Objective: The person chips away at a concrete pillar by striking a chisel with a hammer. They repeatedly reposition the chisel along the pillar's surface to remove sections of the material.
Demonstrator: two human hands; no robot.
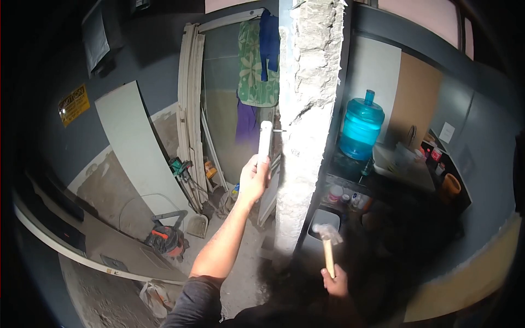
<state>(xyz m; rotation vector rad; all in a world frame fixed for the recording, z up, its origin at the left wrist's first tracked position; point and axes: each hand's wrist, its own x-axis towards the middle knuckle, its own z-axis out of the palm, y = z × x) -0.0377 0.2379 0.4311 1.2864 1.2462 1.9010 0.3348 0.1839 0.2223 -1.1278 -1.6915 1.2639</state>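
Note:
In front of the rough, broken edge of the wall (309, 126), my left hand (254, 176) is closed around a slim white bar (264, 141) held upright. A thin metal pin (280, 130), like a nail, spans from near the bar's upper end to the wall; I cannot tell what the bar is. Lower right, my right hand (336, 281) grips a hammer (329, 251) by its light wooden handle. The hammer's head is up, slightly blurred, and apart from the wall and the pin.
Right of the wall stand a blue water jug (362, 128) and a cluttered counter. On the left, a pale panel (136, 147) leans near a vacuum cleaner (167, 240) and a dustpan (197, 225). A green patterned cloth (257, 65) hangs behind the wall edge.

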